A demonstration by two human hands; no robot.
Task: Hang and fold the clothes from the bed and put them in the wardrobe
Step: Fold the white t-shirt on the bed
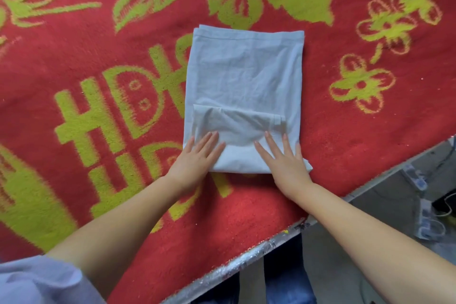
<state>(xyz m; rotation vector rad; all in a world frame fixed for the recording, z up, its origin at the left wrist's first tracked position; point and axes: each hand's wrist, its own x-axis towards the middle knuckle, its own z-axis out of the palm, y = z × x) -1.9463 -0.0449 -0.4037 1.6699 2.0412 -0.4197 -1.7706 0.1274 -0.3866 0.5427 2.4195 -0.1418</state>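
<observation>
Left hand (195,155) lies flat, fingers straight, pressing the near left corner of the folded pale-blue garment (244,76), a thin, creased rectangle on the fuzzy red-and-green blanket (98,44); right hand (286,163) flat too, pressing its near right corner, close to the bed's near edge (249,261), power strips (424,219) on the floor beyond

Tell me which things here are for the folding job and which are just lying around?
For the job:
- pale blue garment, partly folded on the bed
- left hand and right hand, both pressing flat on its near end
- red and green blanket, the surface it lies on

Just lying about:
- power strips and cables on the floor to the right of the bed
</observation>
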